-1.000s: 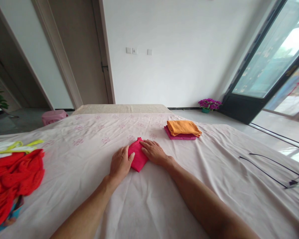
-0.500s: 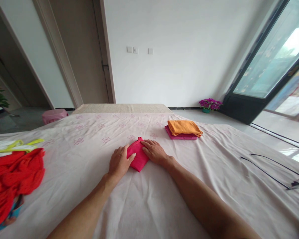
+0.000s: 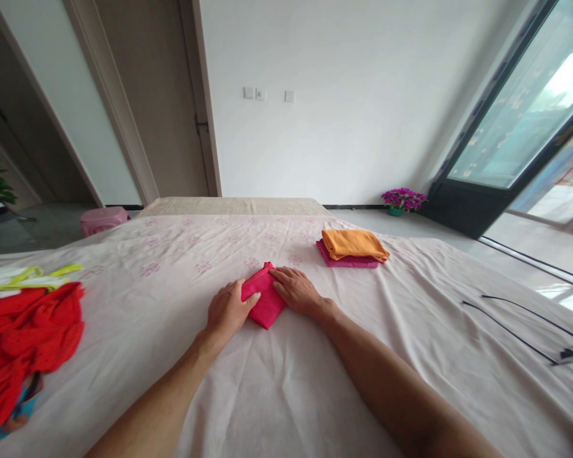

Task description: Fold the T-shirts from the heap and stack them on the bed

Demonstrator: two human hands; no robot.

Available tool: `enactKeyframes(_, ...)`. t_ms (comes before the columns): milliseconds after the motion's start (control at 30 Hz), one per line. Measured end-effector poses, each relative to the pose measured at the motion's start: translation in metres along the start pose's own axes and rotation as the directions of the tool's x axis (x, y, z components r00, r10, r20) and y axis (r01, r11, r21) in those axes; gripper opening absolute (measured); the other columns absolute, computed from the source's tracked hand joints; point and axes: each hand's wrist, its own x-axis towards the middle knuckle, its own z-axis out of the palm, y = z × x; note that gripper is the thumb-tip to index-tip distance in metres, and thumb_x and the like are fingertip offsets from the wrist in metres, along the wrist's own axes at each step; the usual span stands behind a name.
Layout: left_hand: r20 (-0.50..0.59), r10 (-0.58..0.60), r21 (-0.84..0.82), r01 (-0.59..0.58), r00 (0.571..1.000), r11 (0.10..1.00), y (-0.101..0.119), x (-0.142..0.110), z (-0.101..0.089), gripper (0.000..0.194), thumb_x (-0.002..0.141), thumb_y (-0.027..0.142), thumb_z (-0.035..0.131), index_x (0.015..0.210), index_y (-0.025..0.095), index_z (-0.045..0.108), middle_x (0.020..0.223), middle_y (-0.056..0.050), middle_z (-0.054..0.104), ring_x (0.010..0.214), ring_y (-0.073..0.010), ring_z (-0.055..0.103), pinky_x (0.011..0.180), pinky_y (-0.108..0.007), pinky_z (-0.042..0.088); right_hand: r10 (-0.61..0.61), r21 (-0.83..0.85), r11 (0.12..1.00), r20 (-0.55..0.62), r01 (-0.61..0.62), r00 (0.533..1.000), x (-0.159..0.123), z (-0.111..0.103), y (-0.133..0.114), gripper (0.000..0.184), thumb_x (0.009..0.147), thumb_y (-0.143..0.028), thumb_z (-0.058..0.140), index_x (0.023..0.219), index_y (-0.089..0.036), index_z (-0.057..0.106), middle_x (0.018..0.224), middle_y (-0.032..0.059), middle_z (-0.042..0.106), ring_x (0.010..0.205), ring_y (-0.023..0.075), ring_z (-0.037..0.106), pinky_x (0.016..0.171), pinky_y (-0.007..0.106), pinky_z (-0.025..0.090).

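Note:
A small folded bright pink garment (image 3: 267, 304) lies on the bed sheet in front of me, one corner pointing my way. My left hand (image 3: 229, 308) grips its left edge, the thumb resting on top and the other fingers bent along the side. Flat on the upper right edge rests my right hand (image 3: 296, 289), its fingers stretched out over the cloth. What kind of garment it is does not show, folded as it is.
Right of my hands sits a stack with an orange folded cloth (image 3: 353, 244) over a magenta folded cloth (image 3: 351, 261). Black-framed glasses (image 3: 566, 353) lie at the far right. A loose heap with a red garment (image 3: 42, 331) and yellow straps (image 3: 33, 278) covers the left side.
Almost nothing differs. The left hand has shifted very slightly left at the pink garment's edge; the right hand stays where it was.

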Motion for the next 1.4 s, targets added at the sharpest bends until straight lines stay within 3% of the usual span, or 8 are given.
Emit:
enactKeyframes(133,0.045,-0.042,-0.030,0.044,0.998,0.999,0.001,0.002,-0.003,0.048,0.089,0.049,0.053,0.121,0.014,0.061,0.118,-0.017,0.070,0.109,-0.0315,0.065,0.088,-0.038,0.046,-0.004,0.009,1.000,-0.003,0.004,1.000,0.000,0.000,0.000,0.046,0.104,-0.038,0.035,0.144,-0.020,0.050,0.143,0.0113,0.055,0.132,0.0216,0.049,0.112,0.038,0.033)
enactKeyframes(600,-0.058,-0.107,-0.270,0.088,0.993,0.959,0.001,0.001,0.000,0.029,0.082,0.039,0.058,0.105,0.020,0.059,0.103,-0.011,0.073,0.097,-0.0287,0.068,0.082,-0.035,0.046,-0.002,0.067,0.998,-0.009,0.003,1.000,0.001,-0.003,-0.003,0.047,0.103,-0.037,0.038,0.146,-0.020,0.046,0.139,0.0108,0.059,0.129,0.0225,0.053,0.112,0.038,0.035)
enactKeyframes(767,-0.127,-0.128,-0.614,0.023,0.984,0.789,0.000,0.000,0.007,0.030,0.074,0.040,0.065,0.094,0.019,0.059,0.091,-0.007,0.071,0.085,-0.0239,0.066,0.075,-0.032,0.048,0.139,0.267,0.957,-0.065,-0.117,0.988,0.002,0.007,0.002,0.063,0.095,-0.043,0.053,0.151,-0.017,0.039,0.146,0.0165,0.051,0.131,0.0278,0.051,0.112,0.044,0.036)
enactKeyframes(867,-0.083,-0.188,-0.864,0.024,0.979,0.503,0.001,0.001,0.008,0.038,0.069,0.044,0.072,0.092,0.018,0.058,0.084,-0.003,0.069,0.075,-0.0187,0.063,0.069,-0.029,0.048,0.313,0.610,0.771,-0.115,-0.182,0.943,0.007,0.014,0.004,0.076,0.087,-0.048,0.063,0.152,-0.019,0.036,0.151,0.0170,0.044,0.132,0.0280,0.050,0.108,0.043,0.042)
enactKeyframes(1000,-0.057,-0.287,-0.974,0.009,0.956,0.225,0.007,0.002,-0.004,0.039,0.065,0.043,0.077,0.089,0.018,0.058,0.077,0.003,0.065,0.068,-0.0133,0.059,0.066,-0.026,0.047,0.529,0.938,0.260,0.061,-0.230,0.847,0.014,0.004,-0.006,0.074,0.084,-0.049,0.067,0.147,-0.023,0.040,0.143,0.0151,0.053,0.117,0.0257,0.062,0.097,0.042,0.051)
enactKeyframes(1133,-0.044,-0.301,-0.986,0.007,0.953,0.167,0.012,0.002,-0.011,0.039,0.064,0.042,0.077,0.089,0.019,0.057,0.077,0.005,0.065,0.068,-0.0124,0.059,0.065,-0.025,0.047,0.299,0.924,-0.138,0.381,-0.356,0.875,0.015,-0.017,-0.021,0.050,0.092,-0.057,0.053,0.121,-0.017,0.060,0.110,0.0124,0.071,0.094,0.0233,0.070,0.090,0.042,0.054)
enactKeyframes(1233,-0.042,-0.279,-0.980,0.014,0.959,0.196,0.010,0.001,-0.004,0.040,0.064,0.042,0.078,0.088,0.019,0.057,0.076,0.004,0.065,0.067,-0.0119,0.059,0.065,-0.025,0.047,0.205,0.869,-0.281,0.468,-0.406,0.860,0.013,-0.023,-0.030,0.043,0.094,-0.055,0.050,0.111,-0.018,0.063,0.103,0.0100,0.072,0.090,0.0209,0.070,0.083,0.037,0.056)
enactKeyframes(1400,-0.022,-0.214,-0.975,0.027,0.977,0.222,0.007,0.002,0.004,0.044,0.066,0.044,0.080,0.094,0.016,0.059,0.088,-0.001,0.069,0.077,-0.0146,0.063,0.075,-0.029,0.051,0.344,0.891,-0.308,0.431,-0.334,0.834,0.012,-0.014,-0.040,0.027,0.080,-0.024,0.069,0.106,-0.018,0.062,0.093,0.0053,0.073,0.080,0.0180,0.069,0.073,0.031,0.057)
